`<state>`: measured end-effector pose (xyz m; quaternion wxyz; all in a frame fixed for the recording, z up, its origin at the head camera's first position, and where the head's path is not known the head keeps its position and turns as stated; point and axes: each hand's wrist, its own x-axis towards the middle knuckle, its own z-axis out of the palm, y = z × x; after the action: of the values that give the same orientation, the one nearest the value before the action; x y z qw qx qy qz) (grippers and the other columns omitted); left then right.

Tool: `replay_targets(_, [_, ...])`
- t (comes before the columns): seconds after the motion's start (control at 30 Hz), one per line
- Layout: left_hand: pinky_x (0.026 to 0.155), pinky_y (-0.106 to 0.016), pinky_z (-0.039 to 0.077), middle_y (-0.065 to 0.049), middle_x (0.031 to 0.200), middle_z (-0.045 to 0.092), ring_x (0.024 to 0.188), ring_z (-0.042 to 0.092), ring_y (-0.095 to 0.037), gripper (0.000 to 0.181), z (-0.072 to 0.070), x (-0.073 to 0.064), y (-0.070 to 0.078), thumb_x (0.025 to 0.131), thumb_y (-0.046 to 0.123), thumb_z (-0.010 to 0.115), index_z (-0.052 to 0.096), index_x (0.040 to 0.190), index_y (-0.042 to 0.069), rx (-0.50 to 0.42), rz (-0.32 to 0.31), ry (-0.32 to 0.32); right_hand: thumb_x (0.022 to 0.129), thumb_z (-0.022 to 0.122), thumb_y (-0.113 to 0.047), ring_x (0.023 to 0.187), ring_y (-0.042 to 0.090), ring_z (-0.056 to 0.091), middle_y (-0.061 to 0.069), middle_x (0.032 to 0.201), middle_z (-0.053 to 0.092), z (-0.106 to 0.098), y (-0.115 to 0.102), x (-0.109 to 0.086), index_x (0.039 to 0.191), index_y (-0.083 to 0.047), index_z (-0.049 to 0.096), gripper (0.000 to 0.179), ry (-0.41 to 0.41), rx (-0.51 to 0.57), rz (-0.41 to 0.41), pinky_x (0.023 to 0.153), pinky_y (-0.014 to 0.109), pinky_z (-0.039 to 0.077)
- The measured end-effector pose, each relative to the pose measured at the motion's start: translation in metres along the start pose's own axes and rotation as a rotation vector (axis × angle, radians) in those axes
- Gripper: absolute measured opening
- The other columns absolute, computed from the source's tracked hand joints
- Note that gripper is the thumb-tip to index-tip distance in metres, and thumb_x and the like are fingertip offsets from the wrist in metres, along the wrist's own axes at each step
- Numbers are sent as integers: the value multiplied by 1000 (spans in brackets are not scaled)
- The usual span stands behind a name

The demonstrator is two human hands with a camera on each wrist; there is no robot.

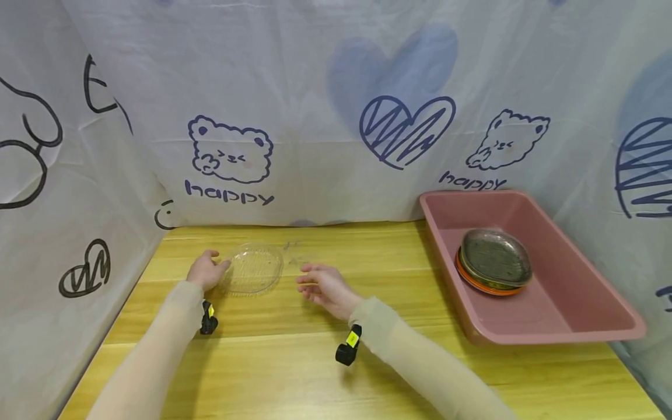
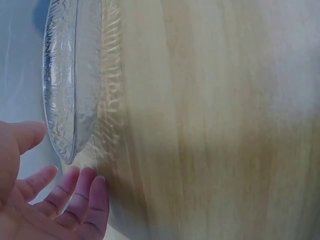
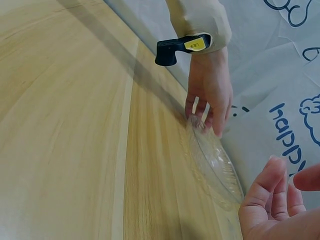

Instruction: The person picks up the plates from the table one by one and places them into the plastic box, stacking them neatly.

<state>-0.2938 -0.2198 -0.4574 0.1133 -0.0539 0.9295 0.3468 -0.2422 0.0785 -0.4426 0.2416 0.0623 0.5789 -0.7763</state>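
A clear, round plate (image 1: 254,268) with a ribbed rim lies on the wooden table towards the back left. My left hand (image 1: 207,270) is at its left edge, thumb and fingers spread around the rim. In the left wrist view the thumb tip sits right by the rim of the clear plate (image 2: 75,75), and the fingertips (image 2: 100,192) are just below it; whether they touch cannot be told. My right hand (image 1: 328,289) hovers to the right of the plate, fingers loosely bent and holding nothing. From the right wrist view, that hand (image 3: 277,200) is apart from the plate (image 3: 212,160).
A pink basin (image 1: 556,321) stands on the right of the table (image 1: 273,367). Inside it is a stack of dishes, a dark translucent one (image 1: 496,256) on top and an orange rim (image 1: 485,287) below. Cloth with printed drawings (image 1: 310,116) walls the back and sides.
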Motion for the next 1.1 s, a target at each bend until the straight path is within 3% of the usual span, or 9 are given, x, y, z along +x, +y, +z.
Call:
replay_targets(0.4, [102, -59, 48, -39, 144, 43, 128, 51, -51, 62, 2, 6, -2, 107, 27, 42, 25, 152, -12, -1, 7, -31, 99, 51, -4, 81, 13, 61, 5, 98, 61, 2, 0, -1, 135, 0, 52, 36, 14, -16, 9, 70, 19, 51])
replay_targets(0.7, [97, -54, 51, -38, 137, 52, 121, 56, -47, 54, 9, 12, -3, 105, 20, 47, 34, 147, -13, 22, 14, -13, 99, 51, -4, 82, 14, 61, 5, 99, 62, 2, 3, -1, 137, 2, 51, 38, 5, -22, 14, 69, 19, 51])
replay_targets(0.8, [91, -50, 52, -37, 135, 53, 115, 58, -44, 53, 9, 12, -4, 105, 18, 47, 35, 147, -12, 30, 20, -7, 100, 51, -5, 83, 14, 61, 5, 99, 62, 2, 3, 0, 136, 0, 53, 36, 8, -20, 13, 70, 19, 51])
replay_targets(0.97, [72, -35, 47, -31, 124, 57, 88, 57, -28, 50, 10, 11, -3, 105, 14, 47, 36, 146, -12, 32, 30, -11, 100, 50, -5, 83, 14, 61, 5, 100, 62, 1, 4, 1, 138, 1, 50, 38, 6, -21, 14, 71, 19, 51])
replay_targets(1.1, [67, -31, 44, -30, 123, 58, 86, 55, -27, 47, 10, 11, -2, 105, 12, 46, 38, 145, -12, 42, 29, -14, 101, 48, -4, 83, 14, 60, 6, 101, 61, 0, 5, 1, 141, 3, 47, 41, -1, -27, 17, 73, 20, 51])
